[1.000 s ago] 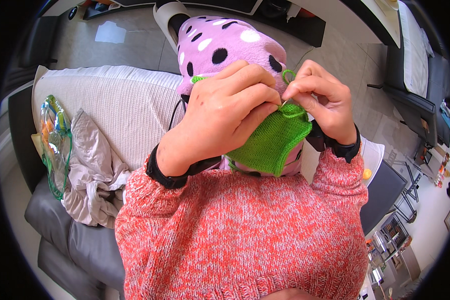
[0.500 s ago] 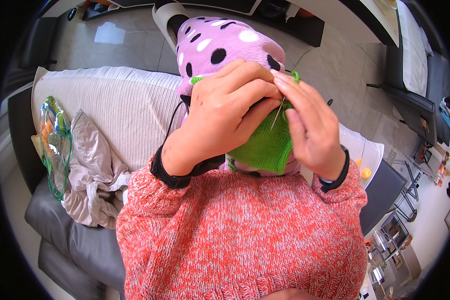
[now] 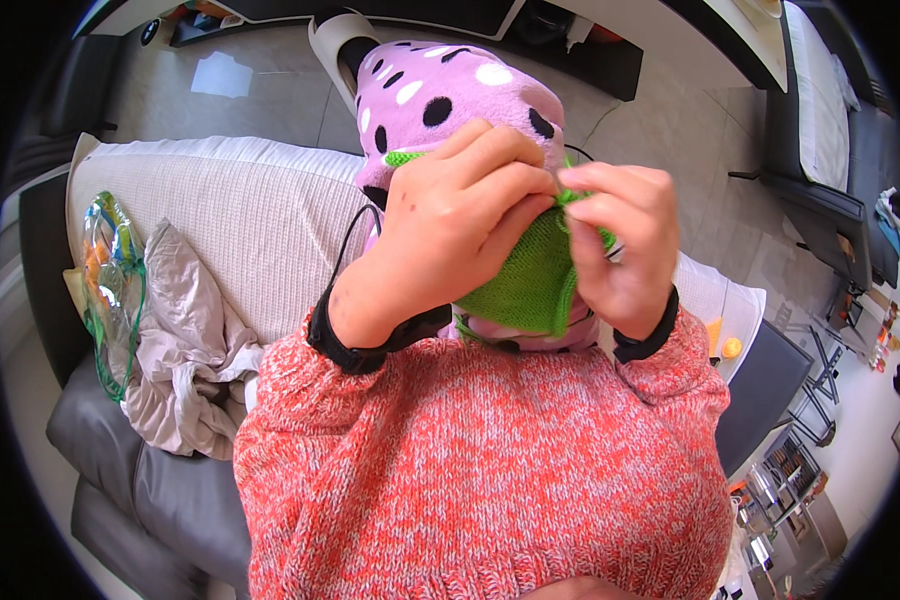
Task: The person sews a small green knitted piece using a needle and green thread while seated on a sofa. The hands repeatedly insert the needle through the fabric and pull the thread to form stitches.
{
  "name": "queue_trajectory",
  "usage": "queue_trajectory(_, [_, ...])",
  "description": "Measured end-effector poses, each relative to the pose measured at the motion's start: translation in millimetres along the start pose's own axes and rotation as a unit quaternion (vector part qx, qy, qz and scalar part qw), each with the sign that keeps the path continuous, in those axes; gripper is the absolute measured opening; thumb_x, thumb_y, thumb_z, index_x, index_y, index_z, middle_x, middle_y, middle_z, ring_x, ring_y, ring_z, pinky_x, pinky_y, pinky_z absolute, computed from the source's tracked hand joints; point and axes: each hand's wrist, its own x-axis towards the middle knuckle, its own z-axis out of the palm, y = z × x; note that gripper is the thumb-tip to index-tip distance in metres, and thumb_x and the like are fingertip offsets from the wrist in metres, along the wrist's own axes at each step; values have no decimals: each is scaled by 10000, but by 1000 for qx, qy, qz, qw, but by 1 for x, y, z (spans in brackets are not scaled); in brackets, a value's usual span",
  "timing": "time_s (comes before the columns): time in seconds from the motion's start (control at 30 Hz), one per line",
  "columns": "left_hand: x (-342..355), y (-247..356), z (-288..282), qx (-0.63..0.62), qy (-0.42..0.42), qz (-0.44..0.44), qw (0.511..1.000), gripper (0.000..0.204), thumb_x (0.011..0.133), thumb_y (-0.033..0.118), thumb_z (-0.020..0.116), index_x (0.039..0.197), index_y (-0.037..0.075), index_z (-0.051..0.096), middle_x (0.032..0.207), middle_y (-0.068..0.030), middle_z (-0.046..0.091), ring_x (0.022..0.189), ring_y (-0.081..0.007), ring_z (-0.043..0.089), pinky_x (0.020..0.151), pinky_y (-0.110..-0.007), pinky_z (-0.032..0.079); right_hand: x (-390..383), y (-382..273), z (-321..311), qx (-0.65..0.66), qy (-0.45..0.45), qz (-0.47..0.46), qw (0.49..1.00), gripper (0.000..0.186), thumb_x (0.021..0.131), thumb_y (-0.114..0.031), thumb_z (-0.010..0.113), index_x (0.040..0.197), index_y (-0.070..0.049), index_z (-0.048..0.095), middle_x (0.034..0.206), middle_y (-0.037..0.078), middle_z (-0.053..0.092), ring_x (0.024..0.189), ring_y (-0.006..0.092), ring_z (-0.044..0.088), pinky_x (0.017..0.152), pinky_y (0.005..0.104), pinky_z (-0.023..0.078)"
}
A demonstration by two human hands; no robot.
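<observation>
The green knitted piece lies just off mid-view toward 3 o'clock, in front of a pink spotted fleece blanket that spreads toward 12 o'clock from it. At its 10 o'clock, the left hand grips the upper edge, thumb and fingers drawn narrow. At its 2 o'clock, the right hand pinches its upper corner with close-set fingertips; slight blur leaves it unclear whether a needle sits between them. Both wrists wear black bands. Farther out at 9 o'clock are a clear plastic bag and a crumpled beige cloth; grey leather upholstery shows at 8 o'clock.
</observation>
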Motion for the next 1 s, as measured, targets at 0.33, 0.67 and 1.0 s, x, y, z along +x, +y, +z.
queue_trajectory(0.33, [-3,-2,1,20,20,15,999,129,723,61,704,828,67,629,858,-31,602,745,-216,600,600,-314,490,-6,-1,-104,666,212,238,675,49,979,-79,483,992,-49,447,619,27,411,407,109,340,329,247,332])
queue_trajectory(0.67, [-3,3,2,20,16,12,1000,148,706,20,711,826,43,627,841,-52,591,739,-236,585,611,-318,486,-32,9,-199,549,381,108,736,130,903,69,515,958,-16,435,722,34,383,478,46,356,406,172,288])
queue_trajectory(1.0, [-7,25,-16,-9,-18,-107,994,130,754,38,699,821,37,588,853,-83,563,775,-269,586,654,-345,480,-15,-3,-95,211,388,261,859,127,999,-102,446,1022,-4,523,699,14,389,557,116,391,452,239,300])
